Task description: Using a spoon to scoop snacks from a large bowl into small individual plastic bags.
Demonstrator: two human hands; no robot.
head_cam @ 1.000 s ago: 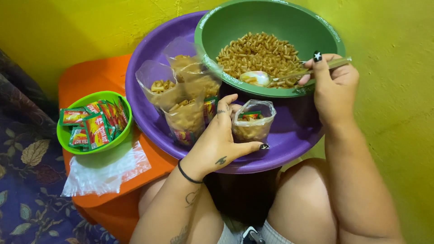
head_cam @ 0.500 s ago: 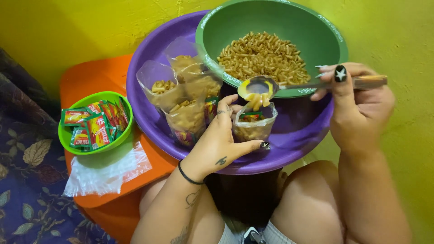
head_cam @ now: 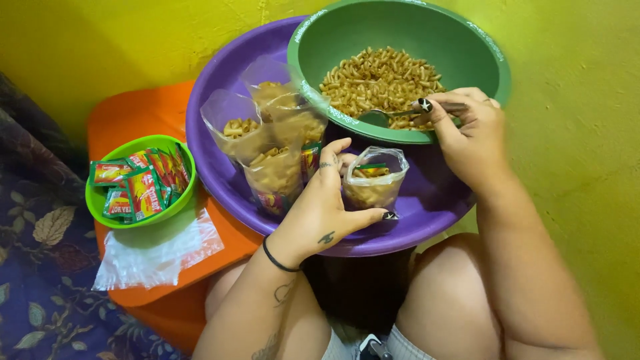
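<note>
My left hand (head_cam: 325, 203) grips a small clear plastic bag (head_cam: 374, 181) that stands open in the purple basin (head_cam: 427, 213) and holds brown macaroni snacks with a red sachet. My right hand (head_cam: 470, 137) holds a spoon (head_cam: 380, 118) whose bowl dips into the macaroni snacks (head_cam: 380, 77) at the near rim of the big green bowl (head_cam: 400, 33). Three filled clear bags (head_cam: 273, 143) lean together in the basin just left of my left hand.
A small lime-green bowl (head_cam: 105, 203) of red sachets (head_cam: 137, 183) sits on an orange stool (head_cam: 133, 110), with a stack of empty clear bags (head_cam: 157, 250) in front of it. A yellow wall is behind and to the right, patterned dark fabric at left.
The spoon tipped macaroni into the held bag half a second ago; my right hand has since swung back and put the spoon into the green bowl again. The left hand has stayed put.
</note>
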